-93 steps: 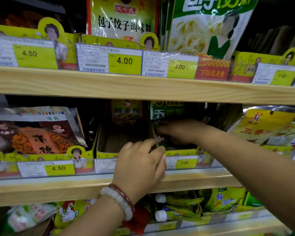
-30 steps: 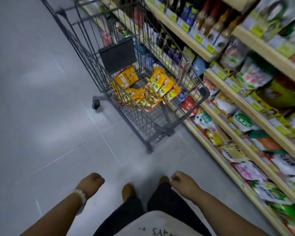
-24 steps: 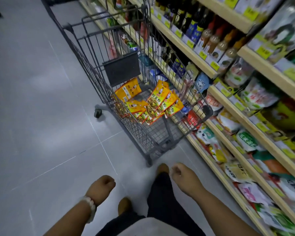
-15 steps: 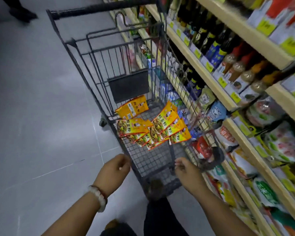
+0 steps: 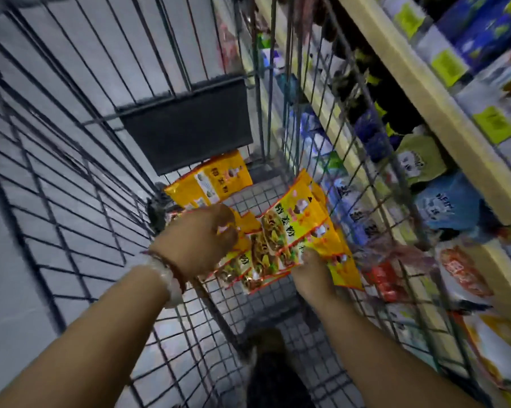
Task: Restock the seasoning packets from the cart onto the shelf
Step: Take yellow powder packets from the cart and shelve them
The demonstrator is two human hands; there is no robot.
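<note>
packets: yellow seasoning packets (image 5: 292,231) lay fanned in an overlapping pile on the wire floor of the cart, toward its right side; red-edged, printed food pictures on the fronts.
lone packet: one more yellow packet (image 5: 216,179) lay apart behind the pile, just below the dark panel.
left hand: left hand (image 5: 201,240) was on the pile's left edge, fingers curled over the packets; whether it actually gripped any, couldn't tell. Pale bead bracelet (image 5: 167,273) on that wrist.
right hand: right hand (image 5: 313,273) was at the pile's near edge, fingertips touching the lowest packets; grip couldn't be made out, frame was blurred.
cart: grey wire cart (image 5: 71,178), dark panel (image 5: 189,125) hanging on its far wall.
shelf: wooden shelf (image 5: 419,92) ran just beside the cart's right side, yellow price tags (image 5: 494,123) on the edge, bagged goods below.
floor: grey tiles seen through the mesh.
</note>
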